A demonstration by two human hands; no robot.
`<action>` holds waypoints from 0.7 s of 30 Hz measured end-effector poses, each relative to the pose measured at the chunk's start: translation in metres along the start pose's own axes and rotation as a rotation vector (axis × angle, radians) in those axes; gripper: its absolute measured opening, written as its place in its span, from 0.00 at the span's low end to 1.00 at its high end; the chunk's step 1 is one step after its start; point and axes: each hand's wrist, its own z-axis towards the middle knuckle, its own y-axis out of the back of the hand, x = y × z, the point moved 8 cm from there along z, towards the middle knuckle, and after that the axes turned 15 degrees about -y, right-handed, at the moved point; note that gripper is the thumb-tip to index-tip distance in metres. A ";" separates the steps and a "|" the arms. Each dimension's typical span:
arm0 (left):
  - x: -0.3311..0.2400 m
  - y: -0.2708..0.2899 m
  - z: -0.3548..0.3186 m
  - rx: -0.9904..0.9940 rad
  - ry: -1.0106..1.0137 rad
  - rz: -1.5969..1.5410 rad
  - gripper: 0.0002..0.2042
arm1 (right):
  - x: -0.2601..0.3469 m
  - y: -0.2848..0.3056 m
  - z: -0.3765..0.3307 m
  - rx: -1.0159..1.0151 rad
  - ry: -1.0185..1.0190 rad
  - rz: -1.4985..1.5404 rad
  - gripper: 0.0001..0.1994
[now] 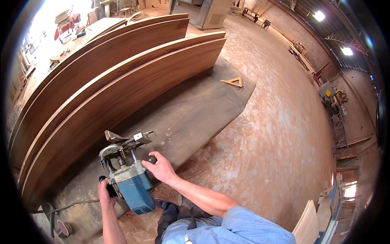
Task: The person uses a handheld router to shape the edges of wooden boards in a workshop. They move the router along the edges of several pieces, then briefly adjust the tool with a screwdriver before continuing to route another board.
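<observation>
Workshop: sawdust-covered floor (280, 122), machines and scrap along the far wall, bright lamps overhead.
Head view, counter: dark, dusty work surface (195, 110) running away from the person, with a wooden triangle square (233, 82) lying flat near its far end.
Head view, boards: long brown boards (101, 93) stand on edge along the left side of the counter, leaning together.
Router: blue power router (130, 183) sits at the near end of the counter, its metal base close against the foot of the nearest board; a cord (69, 206) trails off to the left.
Left hand (105, 191): wrapped tightly around the black knob on the router's left side.
Right hand (160, 167): fingers curled over the black knob on the right side.
Doing it well: likely best to keep both grips firm and even, the base flat, and the fence snug to the board so the cut does not wander.
Watch: the cord looks close enough to snag; whether the cutter is touching wood cannot be told.
</observation>
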 end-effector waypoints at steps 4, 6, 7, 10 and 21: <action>0.015 0.008 0.021 -0.075 -0.078 -0.043 0.08 | 0.006 0.004 0.004 0.019 -0.001 -0.019 0.29; 0.010 -0.003 0.023 -0.082 -0.090 -0.052 0.06 | 0.004 0.006 0.017 -0.012 0.048 -0.006 0.29; 0.009 -0.005 0.028 -0.050 -0.102 -0.036 0.06 | 0.005 0.006 0.021 -0.024 0.074 0.002 0.29; 0.004 -0.013 0.036 -0.003 -0.117 0.026 0.07 | 0.003 0.011 0.033 -0.012 0.063 -0.009 0.29; 0.003 -0.001 0.026 -0.127 -0.158 0.193 0.08 | -0.017 0.012 0.032 0.077 -0.032 -0.046 0.30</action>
